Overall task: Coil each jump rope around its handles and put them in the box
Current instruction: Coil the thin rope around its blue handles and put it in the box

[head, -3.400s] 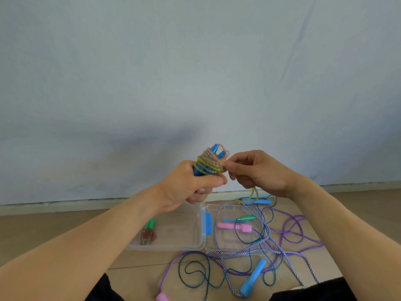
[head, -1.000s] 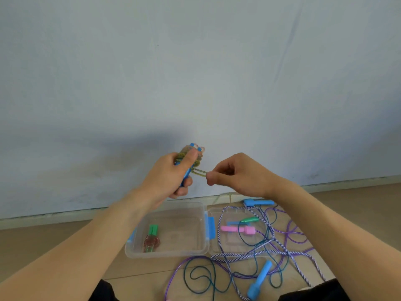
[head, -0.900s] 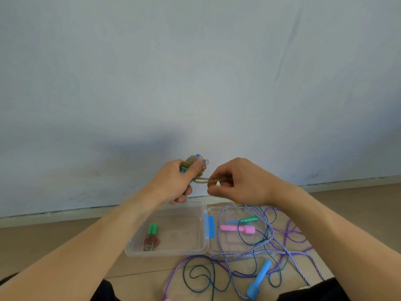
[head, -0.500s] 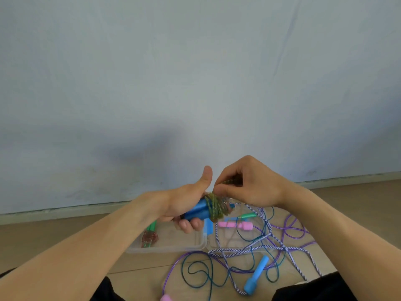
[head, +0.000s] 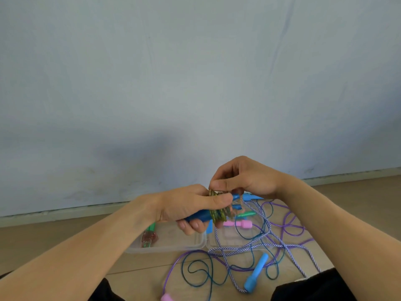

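Left hand (head: 186,208) grips the coiled jump rope (head: 218,211) (blue handles); right hand (head: 245,178) pinches its cord end

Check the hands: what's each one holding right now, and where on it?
Left hand grips the blue handles of the coiled jump rope, thumb across the coil. Right hand pinches the cord at the coil's top.

You can't read any words, numbers or signs here. Nothing is printed on the wall, the box, the ropes or their handles that can be made out.
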